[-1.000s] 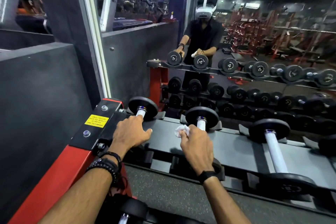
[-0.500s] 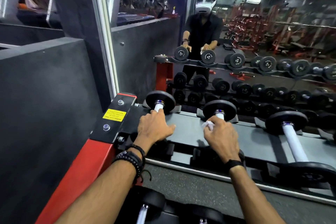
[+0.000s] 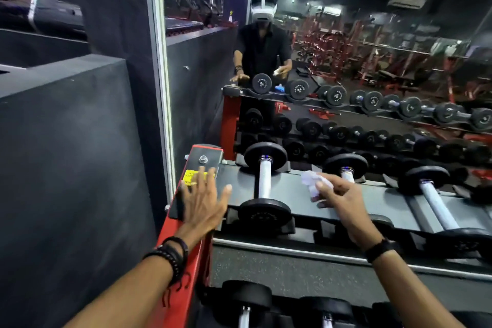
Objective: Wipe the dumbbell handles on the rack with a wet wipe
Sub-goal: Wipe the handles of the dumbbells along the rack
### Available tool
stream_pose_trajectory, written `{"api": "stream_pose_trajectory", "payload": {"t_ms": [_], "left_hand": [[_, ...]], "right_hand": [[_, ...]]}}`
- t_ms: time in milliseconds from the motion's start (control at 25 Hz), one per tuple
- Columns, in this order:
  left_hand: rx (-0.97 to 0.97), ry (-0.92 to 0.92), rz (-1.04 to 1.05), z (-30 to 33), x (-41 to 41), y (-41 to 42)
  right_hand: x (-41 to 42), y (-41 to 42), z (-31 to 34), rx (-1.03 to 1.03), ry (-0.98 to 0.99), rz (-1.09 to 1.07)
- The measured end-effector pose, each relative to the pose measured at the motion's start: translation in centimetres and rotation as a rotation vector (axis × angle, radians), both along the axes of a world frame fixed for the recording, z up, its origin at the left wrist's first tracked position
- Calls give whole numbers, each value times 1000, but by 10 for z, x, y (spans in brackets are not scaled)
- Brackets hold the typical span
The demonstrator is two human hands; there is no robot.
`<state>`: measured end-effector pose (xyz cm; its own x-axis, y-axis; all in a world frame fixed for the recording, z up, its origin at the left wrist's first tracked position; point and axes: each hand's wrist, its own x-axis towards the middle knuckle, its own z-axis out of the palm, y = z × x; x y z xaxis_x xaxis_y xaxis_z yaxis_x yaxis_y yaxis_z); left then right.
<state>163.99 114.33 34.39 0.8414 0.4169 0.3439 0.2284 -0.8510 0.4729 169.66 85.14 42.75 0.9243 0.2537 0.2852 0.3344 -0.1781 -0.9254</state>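
On the rack, dumbbells, unheld.

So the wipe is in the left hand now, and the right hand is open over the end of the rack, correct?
Not quite: the sides are swapped. In the head view the right hand pinches the wet wipe above the rack, and the left hand is open, fingers spread, over the rack's end by the yellow sticker.
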Motion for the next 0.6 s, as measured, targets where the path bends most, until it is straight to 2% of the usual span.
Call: {"api": "stream_pose_trajectory", "payload": {"t_ms": [200, 280, 480, 600], "left_hand": [[178, 66, -21, -34, -1, 50], [172, 56, -20, -36, 0, 50], [159, 46, -8, -35, 0, 48], [160, 53, -13, -35, 1, 49]], "right_hand": [[9, 51, -11, -236, 49, 122], [15, 67, -13, -350, 161, 206], [37, 82, -10, -403, 471, 227], [53, 85, -11, -683, 471, 243]]}}
